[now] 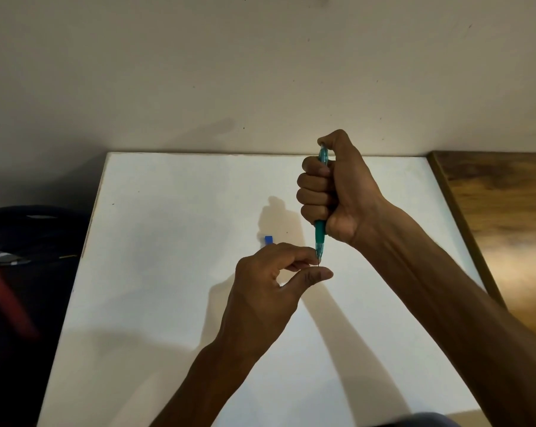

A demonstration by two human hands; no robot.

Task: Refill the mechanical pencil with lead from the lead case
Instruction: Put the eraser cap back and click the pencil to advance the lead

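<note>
The right hand fists the teal mechanical pencil upright, tip down, above the desk. The left hand fingers pinch at the tip, seemingly on a lead; side pressure could snap it. The blue lead case lies behind.

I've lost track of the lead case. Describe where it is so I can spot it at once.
Start from the white table, then find the left hand pinching at the pencil tip. Just beyond its knuckles, a small blue piece lies on the table, probably the case. It is the only blue thing there, mostly hidden by the hand.
</note>
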